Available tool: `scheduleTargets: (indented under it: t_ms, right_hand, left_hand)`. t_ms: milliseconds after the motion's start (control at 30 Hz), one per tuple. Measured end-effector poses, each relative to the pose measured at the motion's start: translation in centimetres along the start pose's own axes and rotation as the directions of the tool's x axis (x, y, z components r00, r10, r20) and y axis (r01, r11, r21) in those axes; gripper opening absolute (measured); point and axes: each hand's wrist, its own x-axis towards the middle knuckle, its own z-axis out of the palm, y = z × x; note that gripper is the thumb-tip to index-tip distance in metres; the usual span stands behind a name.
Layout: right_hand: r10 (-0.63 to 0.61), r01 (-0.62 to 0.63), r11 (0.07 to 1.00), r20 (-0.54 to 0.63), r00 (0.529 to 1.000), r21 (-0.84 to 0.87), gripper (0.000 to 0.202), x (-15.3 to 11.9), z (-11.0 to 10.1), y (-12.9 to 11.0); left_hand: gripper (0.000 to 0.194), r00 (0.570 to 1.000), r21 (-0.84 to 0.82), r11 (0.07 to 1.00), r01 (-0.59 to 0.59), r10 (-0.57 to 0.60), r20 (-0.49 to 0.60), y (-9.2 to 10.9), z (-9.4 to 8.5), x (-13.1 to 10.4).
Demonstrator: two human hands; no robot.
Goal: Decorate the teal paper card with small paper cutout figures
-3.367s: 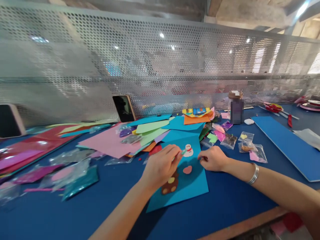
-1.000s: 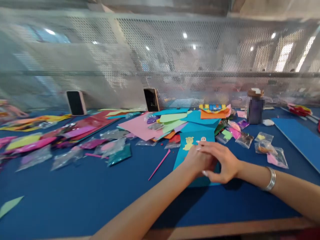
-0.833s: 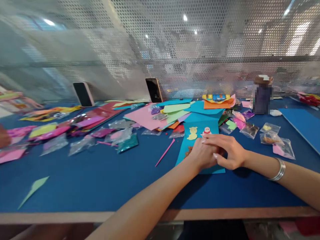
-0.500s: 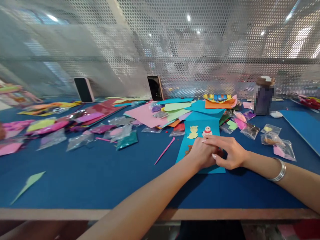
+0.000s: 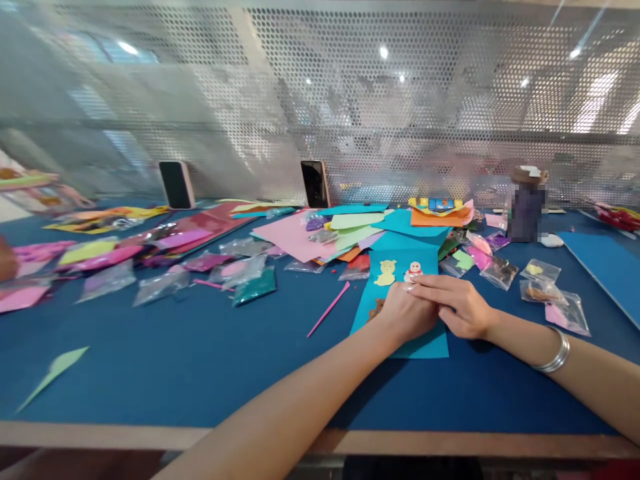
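Note:
In the head view my left hand rests on the lower part of a blue folded card, its back towards me and its fingers hidden. My right hand comes from the right with fingers stretched out, their tips lying over the left knuckles; its thumb is tucked beneath. Whether anything is between the hands I cannot see. Higher on the card are a pale yellow animal figure and a white and red snowman. A brown bear figure is partly covered by my left hand.
A pink plastic clay tool lies left of the card. Coloured paper sheets and bags of clay spread behind it. Two phones lean against the perforated metal screen. More small bags lie right. Another person's hand shows far left.
My right thumb has slid in under the right fingers, closer to the left hand. The hands stay together on the card. The whole view has shifted slightly downward in the picture.

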Motion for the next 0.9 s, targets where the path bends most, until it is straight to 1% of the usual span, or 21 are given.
scheduleTargets:
  t_ms: [67, 100, 167, 200, 233, 300, 367, 433, 500, 567, 633, 667, 700, 733, 767, 800, 833, 867, 900]
  right_hand:
    - [0.05, -0.053, 0.998, -0.108, 0.993, -0.029, 0.049, 0.1, -0.2, 0.2]
    - [0.105, -0.112, 0.993, -0.183, 0.977, -0.029, 0.049, 0.1, -0.2, 0.3]
    - [0.269, -0.272, 0.962, -0.298, 0.916, 0.032, 0.046, 0.2, -0.3, 0.6]
    - [0.357, -0.347, 0.934, -0.314, 0.88, 0.089, 0.041, 0.3, -0.3, 0.8]
    - [0.436, -0.408, 0.9, -0.304, 0.847, 0.153, 0.034, 0.4, -0.2, 1.0]
    - [0.548, -0.485, 0.83, -0.233, 0.804, 0.276, 0.025, 0.5, 0.0, 1.3]
    - [0.593, -0.51, 0.777, -0.159, 0.789, 0.368, 0.025, 0.6, 0.2, 1.6]
    - [0.606, -0.521, 0.747, -0.102, 0.789, 0.413, 0.026, 0.7, 0.4, 1.7]
    - [0.6, -0.528, 0.75, -0.074, 0.797, 0.399, 0.028, 0.6, 0.5, 1.8]
    - [0.578, -0.529, 0.786, -0.076, 0.813, 0.32, 0.027, 0.5, 0.5, 2.0]
    - [0.535, -0.509, 0.839, -0.123, 0.836, 0.192, 0.023, 0.4, 0.4, 2.1]
    - [0.489, -0.477, 0.872, -0.157, 0.858, 0.108, 0.022, 0.3, 0.4, 2.0]
    - [0.411, -0.416, 0.909, -0.179, 0.894, 0.009, 0.021, 0.3, 0.4, 1.7]
    - [0.297, -0.317, 0.944, -0.177, 0.938, -0.095, 0.022, 0.2, 0.6, 1.2]
    - [0.158, -0.186, 0.964, -0.152, 0.976, -0.192, 0.024, 0.3, 1.0, 0.5]
    - [-0.01, -0.007, 0.965, -0.064, 0.998, -0.263, 0.026, 0.4, 1.5, -0.4]
    - [-0.165, 0.159, 0.95, 0.0, 0.986, -0.267, 0.028, 0.5, 2.3, -1.5]
    - [-0.295, 0.294, 0.924, 0.032, 0.955, -0.245, 0.03, 0.8, 3.3, -2.7]
    - [-0.464, 0.47, 0.866, 0.079, 0.883, -0.168, 0.029, 1.1, 4.3, -4.1]
  left_hand:
    - [0.026, 0.998, -0.003, 1.0, 0.018, -0.018, -0.057, -0.5, -0.1, 0.2]
    - [0.03, 0.993, -0.019, 0.999, 0.026, -0.028, -0.111, -0.9, -0.2, 0.2]
    - [0.036, 0.965, -0.076, 0.997, 0.01, -0.029, -0.261, -2.0, -0.3, 0.2]
    - [0.038, 0.941, -0.101, 0.995, -0.015, -0.02, -0.339, -2.5, -0.3, 0.2]
    - [0.038, 0.916, -0.113, 0.993, -0.039, -0.009, -0.401, -3.0, -0.3, 0.1]
    - [0.036, 0.886, -0.104, 0.992, -0.071, 0.015, -0.464, -3.8, -0.1, 0.1]
    - [0.034, 0.888, -0.069, 0.993, -0.091, 0.05, -0.458, -4.1, 0.1, 0.1]
    - [0.033, 0.907, -0.042, 0.992, -0.121, 0.093, -0.412, -4.1, 0.4, 0.3]
    - [0.031, 0.923, -0.04, 0.99, -0.134, 0.11, -0.368, -4.0, 0.4, 0.4]
    - [0.029, 0.932, -0.07, 0.99, -0.121, 0.089, -0.352, -4.0, 0.2, 0.4]
    - [0.032, 0.934, -0.157, 0.977, -0.144, 0.082, -0.347, -4.1, -0.5, 0.2]
    - [0.034, 0.929, -0.227, 0.957, -0.179, 0.089, -0.358, -4.1, -1.1, 0.1]
    - [0.036, 0.918, -0.311, 0.92, -0.238, 0.109, -0.381, -4.2, -1.7, -0.1]
    - [0.036, 0.893, -0.402, 0.865, -0.299, 0.105, -0.438, -4.3, -2.4, -0.3]
    - [0.032, 0.856, -0.46, 0.822, -0.336, 0.063, -0.513, -4.3, -3.1, -0.4]
    - [0.028, 0.825, -0.5, 0.795, -0.344, 0.002, -0.565, -4.1, -3.7, -0.5]
    - [0.025, 0.813, -0.539, 0.778, -0.324, -0.063, -0.579, -3.8, -4.3, -0.6]
    - [0.023, 0.818, -0.57, 0.767, -0.295, -0.106, -0.566, -3.3, -4.8, -0.7]
    - [0.022, 0.847, -0.594, 0.755, -0.278, -0.099, -0.522, -2.6, -5.2, -0.7]
